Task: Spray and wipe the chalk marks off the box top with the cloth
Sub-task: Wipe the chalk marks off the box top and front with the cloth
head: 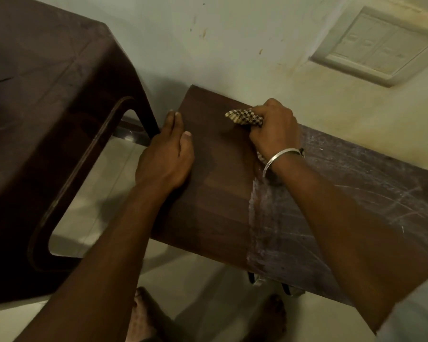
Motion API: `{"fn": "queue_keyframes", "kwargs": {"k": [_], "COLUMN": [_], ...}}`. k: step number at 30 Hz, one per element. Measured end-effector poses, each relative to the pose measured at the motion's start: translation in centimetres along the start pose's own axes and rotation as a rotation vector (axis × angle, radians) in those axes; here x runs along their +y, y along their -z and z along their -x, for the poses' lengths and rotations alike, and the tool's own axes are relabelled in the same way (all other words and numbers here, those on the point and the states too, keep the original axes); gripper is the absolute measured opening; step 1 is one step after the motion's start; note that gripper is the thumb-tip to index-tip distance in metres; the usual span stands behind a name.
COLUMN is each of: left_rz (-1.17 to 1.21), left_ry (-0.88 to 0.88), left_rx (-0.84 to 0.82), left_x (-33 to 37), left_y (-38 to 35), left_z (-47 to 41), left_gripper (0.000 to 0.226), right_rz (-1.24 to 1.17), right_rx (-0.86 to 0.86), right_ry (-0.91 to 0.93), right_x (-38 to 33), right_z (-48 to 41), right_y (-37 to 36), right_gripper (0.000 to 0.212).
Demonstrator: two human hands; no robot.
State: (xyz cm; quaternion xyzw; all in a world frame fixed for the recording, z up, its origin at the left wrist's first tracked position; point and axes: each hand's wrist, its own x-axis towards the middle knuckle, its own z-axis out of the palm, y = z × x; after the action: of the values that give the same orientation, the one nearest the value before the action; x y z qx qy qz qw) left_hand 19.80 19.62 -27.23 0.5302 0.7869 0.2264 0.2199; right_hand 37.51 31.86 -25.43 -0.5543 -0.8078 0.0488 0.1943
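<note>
Two bare forearms reach down over the dark brown box top (215, 193). On its left edge the left hand (166, 159) lies flat and open, fingers stretched along the rim, gripping nothing. Near the far edge of the box top, the right hand (273, 127) is closed tight around a bunched checked cloth (244, 117), pressing it to the surface; a silver bangle (277, 159) circles that wrist. White chalk marks (356, 193) cover the right part of the box top, while the left part looks clean and damp. Left of the box stands a dark plastic stool (47, 107).
</note>
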Motion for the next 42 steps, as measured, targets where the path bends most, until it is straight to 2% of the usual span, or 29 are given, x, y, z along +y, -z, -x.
{"fn": "queue_keyframes", "kwargs": {"k": [6,11,14,18,23,29,35,39,42], "left_rz": [-0.119,-0.116,-0.105,-0.078,-0.105,-0.081,-0.107,-0.101,-0.103], "left_ry": [-0.057,-0.044,-0.043,-0.029,-0.019,-0.037,-0.032,-0.053,-0.05], "left_rx": [0.05,0.048,0.037,0.032,0.043,0.052,0.039,0.05,0.06], "left_x": [-0.3,-0.1,0.0,0.1,0.1,0.1,-0.1,-0.1,0.1], "left_y": [-0.7,-0.6,-0.5,-0.4,-0.7,-0.5,-0.7,-0.6,-0.6], "left_z": [0.6,0.6,0.9,1.1,0.9,1.2,1.1,1.1,1.1], "left_gripper": [0.058,0.057,0.057,0.057,0.058,0.056,0.057,0.057,0.057], "right_rz": [-0.003,-0.054,0.002,0.005,-0.021,-0.023,-0.007,0.017,-0.029], "right_rx": [-0.02,-0.017,-0.038,-0.038,-0.038,-0.038,-0.068,-0.094,-0.106], "right_ry": [-0.089,0.037,-0.038,-0.11,-0.025,-0.184,-0.073,-0.123,-0.144], "right_x": [0.1,1.0,1.2,0.8,1.1,0.8,0.5,0.6,0.0], "right_z": [-1.3,2.5,-0.4,-1.7,1.2,-2.0,1.9,-0.7,1.0], "right_y": [0.1,0.7,0.4,0.1,0.4,0.9,1.0,1.8,1.8], "right_gripper": [0.028,0.035,0.029,0.033,0.03,0.036,0.029,0.022,0.028]}}
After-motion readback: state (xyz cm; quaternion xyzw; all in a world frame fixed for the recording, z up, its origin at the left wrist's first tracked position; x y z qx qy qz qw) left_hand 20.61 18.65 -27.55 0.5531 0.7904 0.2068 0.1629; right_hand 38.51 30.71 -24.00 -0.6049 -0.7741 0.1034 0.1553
